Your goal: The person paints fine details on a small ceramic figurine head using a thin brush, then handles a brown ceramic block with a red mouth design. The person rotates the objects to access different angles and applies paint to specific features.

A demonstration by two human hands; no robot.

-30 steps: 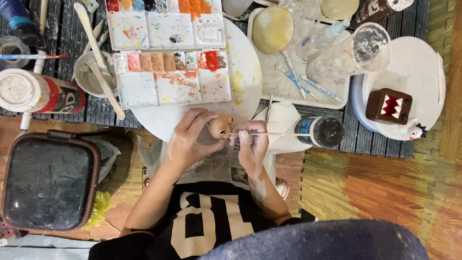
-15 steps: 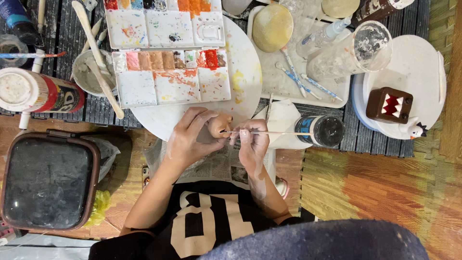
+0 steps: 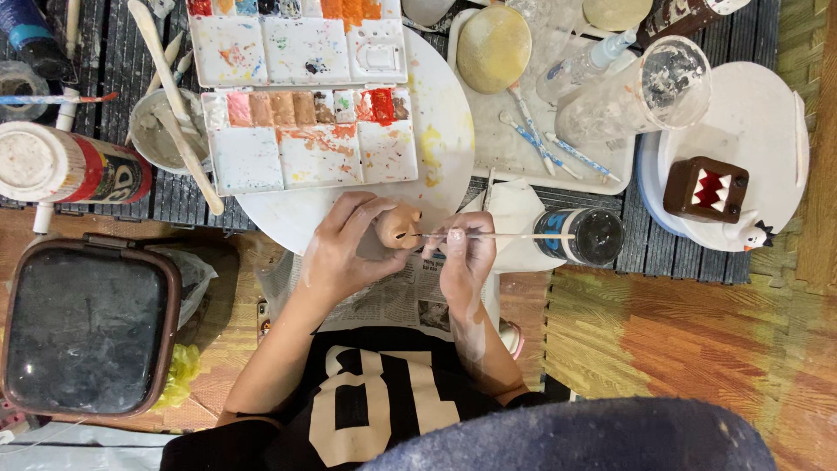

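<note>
Worktop [image 3: 131, 70] carries paint palette [image 3: 305, 96] at 12 o'clock, within brush reach | left hand [image 3: 340, 253] grip closed around small clay head [image 3: 399, 227], at frame centre, steadying it | right hand [image 3: 462, 257] grip pinches thin brush [image 3: 497, 235], tip at the head's 3 o'clock side.

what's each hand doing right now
Left hand: closed around a small clay head.
Right hand: pinching a thin brush, tip at the head.
</note>
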